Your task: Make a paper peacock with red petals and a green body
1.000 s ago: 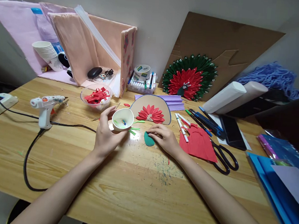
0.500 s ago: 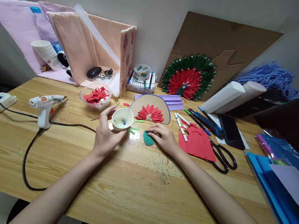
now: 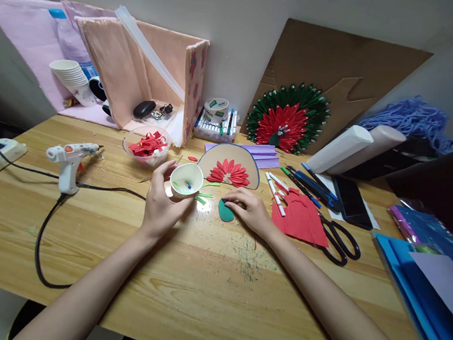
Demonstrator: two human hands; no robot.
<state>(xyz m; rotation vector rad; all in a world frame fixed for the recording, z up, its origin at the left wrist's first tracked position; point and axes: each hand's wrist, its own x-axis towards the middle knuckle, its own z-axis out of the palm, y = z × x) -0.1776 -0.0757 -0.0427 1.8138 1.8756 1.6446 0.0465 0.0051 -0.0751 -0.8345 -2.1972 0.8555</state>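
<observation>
My left hand (image 3: 164,199) is wrapped round a white paper cup (image 3: 186,180), tilted so that a few small bits, blue and green among them, show inside. My right hand (image 3: 247,209) has its fingers closed at the upper edge of a dark green rounded cutout (image 3: 225,212) on the table. A small dark bit shows at those fingertips, too small to name. Just behind the hands lies a tan half-round card (image 3: 211,161) with a blue edge and red paper petals (image 3: 229,173) fanned across it. Green paper strips (image 3: 204,195) lie between cup and card.
At left are a glue gun (image 3: 70,164) with its cord and a plastic bowl (image 3: 164,151) of red scraps. On the right lie red paper (image 3: 301,219), black-handled scissors (image 3: 341,241), markers and a phone (image 3: 351,199). A green-and-red peacock craft (image 3: 286,117) leans on cardboard behind.
The whole view has shifted very slightly. Both hands, the cup and the green cutout keep the same places on the table.
</observation>
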